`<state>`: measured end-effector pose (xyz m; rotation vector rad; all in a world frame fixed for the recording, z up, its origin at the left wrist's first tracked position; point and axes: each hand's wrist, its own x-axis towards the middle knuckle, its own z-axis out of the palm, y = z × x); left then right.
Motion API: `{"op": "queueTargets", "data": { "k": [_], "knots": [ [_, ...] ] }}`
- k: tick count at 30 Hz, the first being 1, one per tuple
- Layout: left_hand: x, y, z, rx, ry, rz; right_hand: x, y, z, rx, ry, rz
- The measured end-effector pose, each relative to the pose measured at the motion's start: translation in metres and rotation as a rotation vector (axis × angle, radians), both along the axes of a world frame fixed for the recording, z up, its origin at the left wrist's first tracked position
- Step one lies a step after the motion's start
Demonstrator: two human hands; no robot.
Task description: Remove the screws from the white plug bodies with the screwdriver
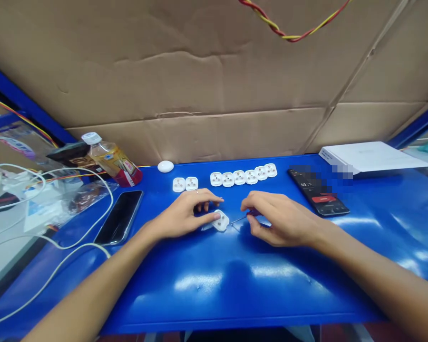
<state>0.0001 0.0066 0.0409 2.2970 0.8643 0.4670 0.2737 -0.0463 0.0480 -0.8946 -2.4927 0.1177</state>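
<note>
1. The capped plastic bottle (112, 160) holds yellow liquid and leans at the far left of the blue table (214, 294).
2. The left hand (183, 213) is half curled, its thumb resting on a white plastic socket piece (221, 221) lying on the table; I cannot tell whether it grips it.
3. The right hand (281, 218) is nearly closed, pinching a small screwdriver (239, 219) whose tip points toward that piece.
4. More white socket pieces (239, 177) stand in a row beyond the hands.
</note>
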Motion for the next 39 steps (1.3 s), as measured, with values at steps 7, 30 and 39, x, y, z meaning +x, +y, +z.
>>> {"op": "queueTargets", "data": {
  "k": [7,30,39],
  "knots": [
    [0.003,0.001,-0.006,0.031,-0.07,0.14,0.001,0.004,-0.004,0.067,0.103,-0.033],
    [-0.008,0.002,0.012,-0.054,0.099,0.015,-0.001,0.003,-0.009,-0.074,0.071,-0.034],
    [-0.015,0.006,0.02,-0.172,0.229,-0.144,-0.003,0.003,-0.01,-0.096,0.063,-0.006]
  ]
}}
